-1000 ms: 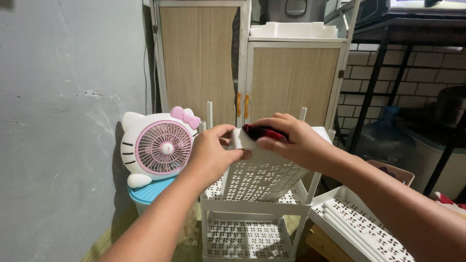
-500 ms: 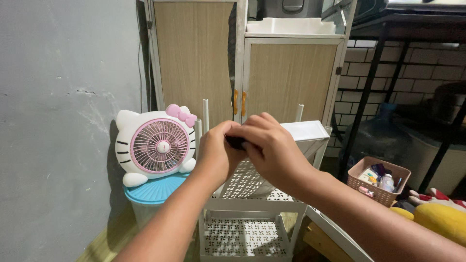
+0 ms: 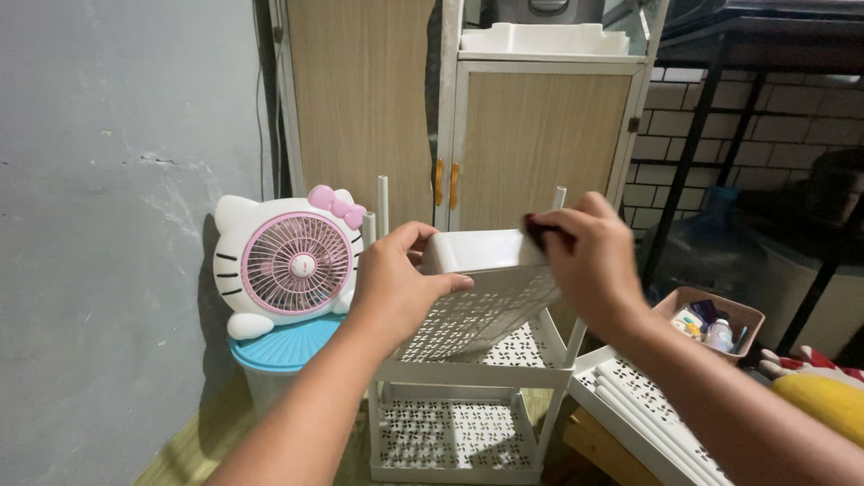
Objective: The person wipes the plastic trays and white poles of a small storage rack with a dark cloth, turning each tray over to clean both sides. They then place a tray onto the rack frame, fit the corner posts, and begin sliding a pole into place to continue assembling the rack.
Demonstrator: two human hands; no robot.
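A white tray [image 3: 481,297] with little holes is tipped up above a white rack [image 3: 468,396]. The left hand [image 3: 396,283] grips the tray's left edge. The right hand [image 3: 589,256] is curled at the tray's right corner, pinching something small and dark red [image 3: 538,231]. A cat-shaped fan [image 3: 288,265] sits on a blue lid [image 3: 283,346] just left of the rack. A small box [image 3: 715,319] of bits is on the right.
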